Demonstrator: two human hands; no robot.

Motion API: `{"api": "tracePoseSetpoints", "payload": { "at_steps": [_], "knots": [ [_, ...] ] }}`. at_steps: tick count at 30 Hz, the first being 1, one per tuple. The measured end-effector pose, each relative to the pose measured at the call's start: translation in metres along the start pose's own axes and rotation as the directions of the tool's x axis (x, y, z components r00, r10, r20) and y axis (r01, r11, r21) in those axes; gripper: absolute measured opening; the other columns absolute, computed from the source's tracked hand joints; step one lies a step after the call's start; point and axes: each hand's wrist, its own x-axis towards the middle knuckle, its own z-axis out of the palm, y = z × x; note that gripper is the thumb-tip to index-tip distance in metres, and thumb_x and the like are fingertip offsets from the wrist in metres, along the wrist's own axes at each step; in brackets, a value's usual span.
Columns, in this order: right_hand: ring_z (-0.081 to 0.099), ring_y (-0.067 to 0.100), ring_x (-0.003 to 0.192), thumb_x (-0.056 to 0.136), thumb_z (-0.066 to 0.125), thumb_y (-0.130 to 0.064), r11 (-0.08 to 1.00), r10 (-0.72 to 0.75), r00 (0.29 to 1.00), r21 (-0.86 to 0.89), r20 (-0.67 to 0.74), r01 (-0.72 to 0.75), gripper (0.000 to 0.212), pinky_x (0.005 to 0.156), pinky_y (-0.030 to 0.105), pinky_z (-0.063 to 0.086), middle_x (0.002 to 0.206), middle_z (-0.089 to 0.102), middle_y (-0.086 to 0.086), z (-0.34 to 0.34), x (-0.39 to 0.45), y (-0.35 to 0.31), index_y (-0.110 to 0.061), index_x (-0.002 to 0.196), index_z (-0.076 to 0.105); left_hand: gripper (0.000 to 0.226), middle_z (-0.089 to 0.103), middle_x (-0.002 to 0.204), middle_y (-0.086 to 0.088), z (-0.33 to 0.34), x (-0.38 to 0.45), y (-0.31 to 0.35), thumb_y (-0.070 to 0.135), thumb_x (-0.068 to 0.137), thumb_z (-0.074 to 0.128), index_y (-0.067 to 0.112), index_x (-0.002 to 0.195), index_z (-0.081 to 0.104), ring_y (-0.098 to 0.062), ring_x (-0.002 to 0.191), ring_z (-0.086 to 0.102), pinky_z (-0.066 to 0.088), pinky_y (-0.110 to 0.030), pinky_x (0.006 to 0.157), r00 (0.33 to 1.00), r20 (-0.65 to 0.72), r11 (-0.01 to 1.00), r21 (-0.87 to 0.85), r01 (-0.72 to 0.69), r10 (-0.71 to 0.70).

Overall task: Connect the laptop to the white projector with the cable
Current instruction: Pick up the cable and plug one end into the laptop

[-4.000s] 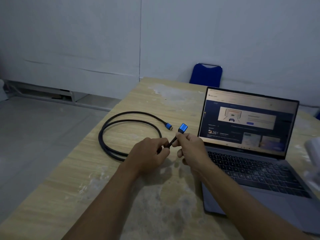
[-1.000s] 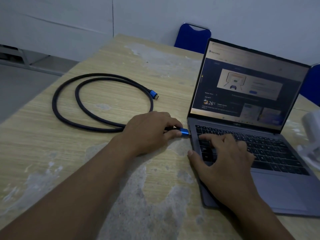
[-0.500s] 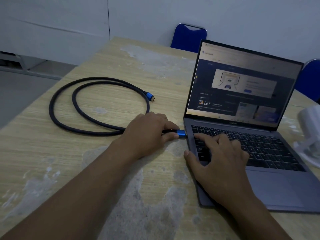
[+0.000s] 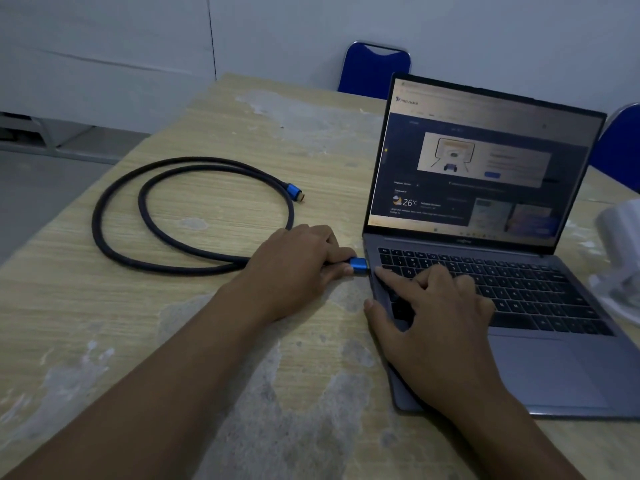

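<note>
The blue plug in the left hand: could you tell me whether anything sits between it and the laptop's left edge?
Nothing visible does: the blue plug, pinched by the left hand, sits right at the laptop edge; the right hand rests on the keyboard, beside that path.

Open tabletop (image 4: 114,327): bare toward near left corner.
Blocking: cable loop (image 4: 194,216) far left; laptop (image 4: 540,341) right.

White projector (image 4: 621,251) edge-cropped, blurred.

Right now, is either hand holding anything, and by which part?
The left hand pinches the black cable just behind its blue plug, at the laptop's left edge. The right hand grips nothing; it rests flat on the keyboard.
</note>
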Motion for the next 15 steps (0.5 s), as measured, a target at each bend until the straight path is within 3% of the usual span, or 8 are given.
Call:
{"api": "tracePoseSetpoints", "payload": {
  "at_steps": [7, 15],
  "knots": [
    [0.031, 0.014, 0.084, 0.087, 0.046, -0.061, 1.000, -0.002, 1.000, -0.010, 0.013, 0.002, 0.049, 0.070, 0.034, 0.020, 0.084, 0.038, -0.009, -0.0011, -0.0007, -0.0020, -0.047, 0.134, 0.054, 0.031, 0.060, 0.096, 0.009, 0.0014, -0.0003, 0.0011, 0.045, 0.096, 0.052, 0.036, 0.121, 0.068, -0.015, 0.089, 0.053, 0.044, -0.037, 0.073, 1.000, -0.009, 1.000, 0.004, 0.001, -0.001],
    [0.030, 0.014, 0.083, 0.088, 0.045, -0.060, 1.000, 0.005, 0.999, -0.006, 0.036, -0.005, 0.050, 0.070, 0.034, 0.018, 0.084, 0.036, -0.011, -0.0015, 0.0006, -0.0010, -0.047, 0.135, 0.053, 0.029, 0.059, 0.093, 0.010, 0.0044, 0.0007, 0.0035, 0.043, 0.095, 0.055, 0.034, 0.118, 0.070, -0.014, 0.087, 0.051, 0.039, -0.035, 0.070, 0.999, -0.047, 1.000, -0.008, -0.004, 0.004]
  ]
}}
